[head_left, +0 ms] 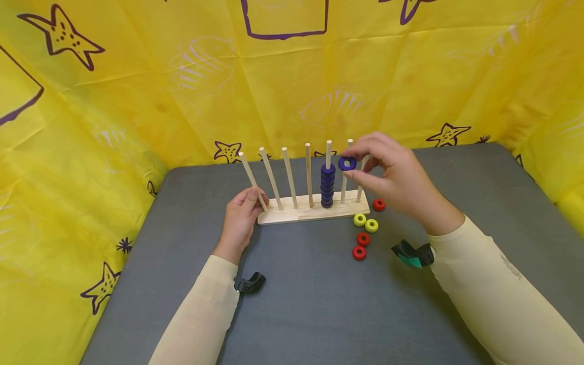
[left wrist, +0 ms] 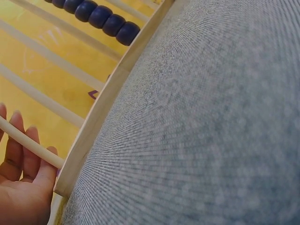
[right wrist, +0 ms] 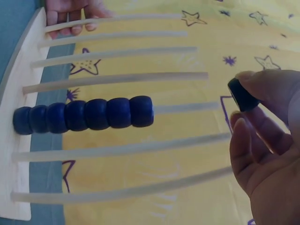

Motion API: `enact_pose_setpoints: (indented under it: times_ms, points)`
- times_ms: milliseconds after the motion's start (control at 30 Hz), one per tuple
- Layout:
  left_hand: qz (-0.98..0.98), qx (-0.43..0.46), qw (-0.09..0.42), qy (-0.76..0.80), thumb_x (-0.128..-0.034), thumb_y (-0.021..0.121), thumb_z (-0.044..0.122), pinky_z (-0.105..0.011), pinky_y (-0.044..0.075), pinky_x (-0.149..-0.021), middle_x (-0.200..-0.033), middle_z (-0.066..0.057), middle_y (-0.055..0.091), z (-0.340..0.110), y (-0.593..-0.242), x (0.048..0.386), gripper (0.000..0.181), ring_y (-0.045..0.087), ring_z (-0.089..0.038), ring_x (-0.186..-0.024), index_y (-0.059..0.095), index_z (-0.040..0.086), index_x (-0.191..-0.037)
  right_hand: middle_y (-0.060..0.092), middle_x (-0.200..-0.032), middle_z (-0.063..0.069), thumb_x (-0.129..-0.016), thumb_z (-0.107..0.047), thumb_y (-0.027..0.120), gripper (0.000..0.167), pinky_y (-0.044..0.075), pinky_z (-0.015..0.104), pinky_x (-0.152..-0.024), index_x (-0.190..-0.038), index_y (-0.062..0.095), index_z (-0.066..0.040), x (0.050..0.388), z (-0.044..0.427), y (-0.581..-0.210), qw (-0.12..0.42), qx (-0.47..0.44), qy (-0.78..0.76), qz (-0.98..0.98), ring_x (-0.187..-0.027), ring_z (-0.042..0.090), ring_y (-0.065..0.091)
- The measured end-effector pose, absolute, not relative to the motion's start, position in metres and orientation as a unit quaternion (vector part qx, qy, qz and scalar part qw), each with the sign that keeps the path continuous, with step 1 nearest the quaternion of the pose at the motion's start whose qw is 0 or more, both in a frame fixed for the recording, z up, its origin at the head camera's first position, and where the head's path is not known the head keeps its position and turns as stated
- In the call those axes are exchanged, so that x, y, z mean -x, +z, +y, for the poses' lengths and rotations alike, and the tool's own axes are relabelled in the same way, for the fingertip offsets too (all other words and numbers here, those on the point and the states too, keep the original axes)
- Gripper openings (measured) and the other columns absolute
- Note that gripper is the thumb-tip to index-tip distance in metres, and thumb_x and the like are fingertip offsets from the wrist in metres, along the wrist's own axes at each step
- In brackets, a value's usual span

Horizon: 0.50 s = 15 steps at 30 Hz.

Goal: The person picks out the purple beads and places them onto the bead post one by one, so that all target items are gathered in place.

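A wooden peg rack with several upright pegs stands on the table. My left hand holds the rack's leftmost peg low down, close to the base; in the left wrist view its fingers lie around that peg. Several blue rings are stacked on one peg right of the middle, reaching well up it. My right hand pinches another blue ring between thumb and fingers. In the right wrist view this held ring is off the pegs, beyond the stacked peg's tip.
Loose on the grey table, near the rack's right end, lie two yellow rings and three red rings. A yellow patterned cloth hangs behind and beside the table. Dark straps hang at both wrists.
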<state>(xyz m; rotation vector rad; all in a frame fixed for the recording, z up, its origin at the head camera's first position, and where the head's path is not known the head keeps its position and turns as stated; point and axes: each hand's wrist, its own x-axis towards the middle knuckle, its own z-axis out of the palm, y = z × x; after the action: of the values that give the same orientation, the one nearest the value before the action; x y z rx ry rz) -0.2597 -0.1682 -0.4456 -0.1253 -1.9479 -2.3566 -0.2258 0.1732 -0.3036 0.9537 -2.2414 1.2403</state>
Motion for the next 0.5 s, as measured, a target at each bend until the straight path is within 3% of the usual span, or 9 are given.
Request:
enact_pose_setpoints:
  times_ms: [267,500]
  points:
    - [-0.634,0.042,0.038,-0.771,-0.1153,0.059,0.025,-0.039,0.056,-0.095,-0.101,-0.013,0.066,-0.169,-0.445,0.259,0.043,0.064,-0.026,-0.1,0.062,-0.018,-0.112,0.07,-0.116,0.005,-0.09,0.01,0.085,0.031,0.056,0.022,-0.081,-0.119,0.078,0.001,0.238,0.16,-0.295,0.217,-0.324,0.454,-0.801,-0.102,0.017,0.063]
    - [-0.635,0.048,0.038,-0.77,-0.1155,0.058,0.026,-0.037,0.056,-0.094,-0.101,-0.014,0.065,-0.17,-0.446,0.26,0.04,0.065,-0.025,-0.1,0.065,-0.013,-0.108,0.069,-0.119,0.006,-0.094,0.006,0.083,0.029,0.055,0.022,-0.084,-0.122,0.077,0.001,0.245,0.15,-0.29,0.201,-0.295,0.454,-0.817,-0.101,0.018,0.06]
